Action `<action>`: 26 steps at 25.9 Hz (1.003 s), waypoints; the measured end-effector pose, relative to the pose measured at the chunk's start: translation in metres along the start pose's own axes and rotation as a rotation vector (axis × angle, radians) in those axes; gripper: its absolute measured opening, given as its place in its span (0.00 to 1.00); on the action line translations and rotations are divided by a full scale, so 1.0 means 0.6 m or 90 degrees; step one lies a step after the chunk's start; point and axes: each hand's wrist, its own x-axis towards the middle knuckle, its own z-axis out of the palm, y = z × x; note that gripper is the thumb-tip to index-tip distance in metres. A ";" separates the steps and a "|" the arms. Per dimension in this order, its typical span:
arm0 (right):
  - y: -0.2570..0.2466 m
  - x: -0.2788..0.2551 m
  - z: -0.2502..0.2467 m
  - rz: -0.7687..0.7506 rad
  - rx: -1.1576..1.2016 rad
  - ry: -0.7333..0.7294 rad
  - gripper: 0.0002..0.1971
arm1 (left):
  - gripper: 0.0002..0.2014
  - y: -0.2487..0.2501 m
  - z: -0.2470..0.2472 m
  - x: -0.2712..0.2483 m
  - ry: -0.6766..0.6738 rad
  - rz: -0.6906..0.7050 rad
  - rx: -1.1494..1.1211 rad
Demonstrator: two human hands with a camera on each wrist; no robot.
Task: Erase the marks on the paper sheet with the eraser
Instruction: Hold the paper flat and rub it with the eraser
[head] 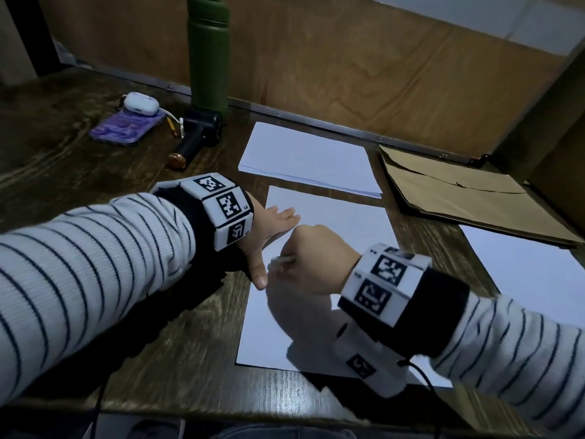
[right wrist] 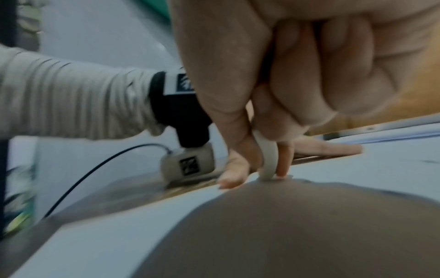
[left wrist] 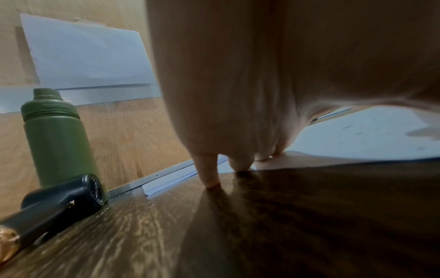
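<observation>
On the dark wooden table point(head: 133, 312) we list: one paper sheet point(head: 332, 223) lying flat before the person, its surface white, with faint grey marks visible on it in the left wrist view. Left hand point(head: 269, 229): grip apart, fingers straight and spread flat, pressing the sheet's left edge, thumb reaching toward the near side. Right hand point(head: 313, 261): grip clamped on the eraser point(right wrist: 267, 159), a small whitish piece pinched between thumb and fingers, its lower end touching the sheet just beside the left thumb. Behind the sheet we record a stack of white paper point(head: 307, 160), close to it but apart; to the right a brown envelope point(head: 456, 191) and a further white sheet point(head: 531, 274). At the rear left: a green bottle point(head: 207, 55), upright against the wooden panel; a black handheld device point(head: 199, 134) lying before it; a purple phone point(head: 125, 126) carrying a white earbud case point(head: 141, 103).
</observation>
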 end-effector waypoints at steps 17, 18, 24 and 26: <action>0.120 -0.025 -0.013 0.147 0.004 -0.003 0.23 | 0.62 -0.007 -0.002 -0.005 -0.012 0.010 -0.004; 0.135 -0.033 -0.016 0.157 0.028 -0.019 0.24 | 0.60 -0.007 -0.004 -0.005 -0.014 0.008 -0.013; 0.153 -0.020 -0.058 0.069 0.104 0.001 0.08 | 0.53 0.006 -0.012 -0.010 0.003 -0.025 -0.039; 0.134 0.014 -0.059 -0.021 0.053 0.042 0.10 | 0.57 0.009 -0.009 -0.009 0.001 -0.021 -0.030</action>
